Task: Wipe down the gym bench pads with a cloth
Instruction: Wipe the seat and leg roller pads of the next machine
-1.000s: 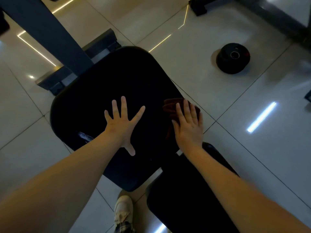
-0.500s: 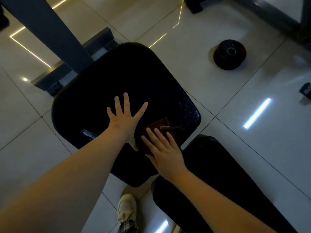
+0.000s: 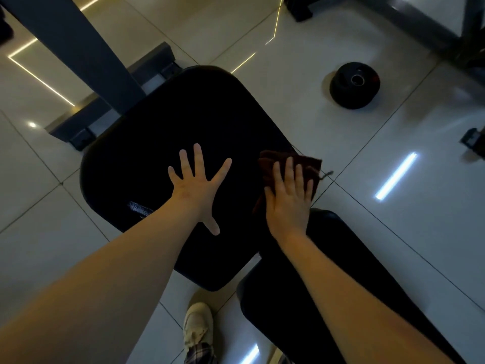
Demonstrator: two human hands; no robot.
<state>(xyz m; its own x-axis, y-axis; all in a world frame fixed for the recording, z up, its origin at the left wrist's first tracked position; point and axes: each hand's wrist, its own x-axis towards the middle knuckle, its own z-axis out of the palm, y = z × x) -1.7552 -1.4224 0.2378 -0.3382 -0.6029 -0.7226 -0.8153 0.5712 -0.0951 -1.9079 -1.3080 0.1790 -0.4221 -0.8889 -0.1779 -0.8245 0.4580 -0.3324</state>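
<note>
Pressing cloth (image 3: 294,161), right hand (image 3: 288,203) has slid rightward.

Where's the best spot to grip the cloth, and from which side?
Pinch the cloth at its far-right corner, coming in from the right of the seat pad. That corner appears to hang past the pad edge, so fingers could close above and below it. The rest lies flat under the right hand.
</note>
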